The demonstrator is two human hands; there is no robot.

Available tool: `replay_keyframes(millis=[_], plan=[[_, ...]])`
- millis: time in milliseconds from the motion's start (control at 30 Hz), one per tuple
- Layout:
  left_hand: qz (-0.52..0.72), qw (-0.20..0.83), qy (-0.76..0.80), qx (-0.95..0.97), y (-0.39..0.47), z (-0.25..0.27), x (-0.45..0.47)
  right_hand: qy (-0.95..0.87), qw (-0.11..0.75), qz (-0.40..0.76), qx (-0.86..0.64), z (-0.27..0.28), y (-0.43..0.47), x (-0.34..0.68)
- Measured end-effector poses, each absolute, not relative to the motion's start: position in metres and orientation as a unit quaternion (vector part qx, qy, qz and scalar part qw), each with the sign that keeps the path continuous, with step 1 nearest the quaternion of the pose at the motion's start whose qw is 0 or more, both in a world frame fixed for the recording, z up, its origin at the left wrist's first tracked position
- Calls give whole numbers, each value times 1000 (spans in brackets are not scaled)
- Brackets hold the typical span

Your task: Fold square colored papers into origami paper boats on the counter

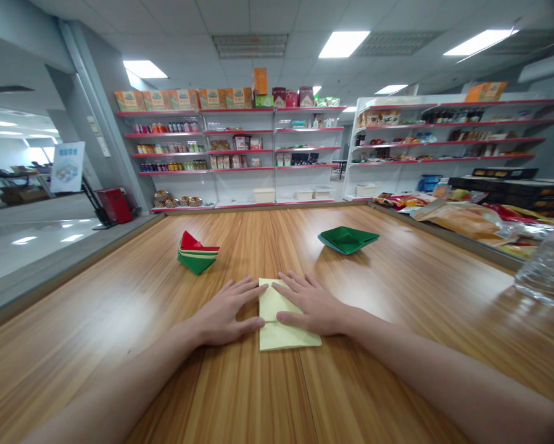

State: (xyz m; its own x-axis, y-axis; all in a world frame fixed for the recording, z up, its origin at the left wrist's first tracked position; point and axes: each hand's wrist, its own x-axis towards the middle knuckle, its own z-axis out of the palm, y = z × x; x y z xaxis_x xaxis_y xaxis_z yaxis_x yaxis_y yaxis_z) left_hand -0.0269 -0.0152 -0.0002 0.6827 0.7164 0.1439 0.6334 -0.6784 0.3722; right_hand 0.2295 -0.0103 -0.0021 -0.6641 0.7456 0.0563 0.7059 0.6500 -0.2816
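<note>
A folded sheet of pale yellow paper lies flat on the wooden table, a crease running across its middle. My left hand rests beside its left edge, fingers stretched out and the fingertips touching the paper. Over the paper's upper right part lies my right hand, flat with its fingers spread, hiding some of the sheet. Beyond my left hand stands a stack of folded paper boats in red, cream and green. A dark green folded paper boat sits farther off, past my right hand.
A clear plastic bottle stands at the table's right edge. Bagged snacks and black boxes are piled beyond that edge. Shelves of packaged goods line the back. A raised rim borders the wooden table.
</note>
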Motion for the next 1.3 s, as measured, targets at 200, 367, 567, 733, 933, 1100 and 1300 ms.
replay_keyframes(millis=[200,367,567,733,933,1100,1300], plan=[[205,211,362,884,-14,0,-20,-894,95,124,-419,-5,-9,231],[254,273,367,852,-14,-3,-16,-878,149,128,-436,-11,-7,229],[359,417,336,764,-17,-5,-14,-786,343,220,-466,-14,-3,229],[411,413,357,730,-17,-3,-12,-772,356,375,-369,-11,-4,230],[503,215,310,778,-15,2,-13,-858,424,128,-260,-2,-16,223],[342,165,261,888,-9,-1,-22,-938,258,106,-204,0,-16,220],[237,164,280,916,-10,4,-28,-948,186,149,-210,6,-16,225]])
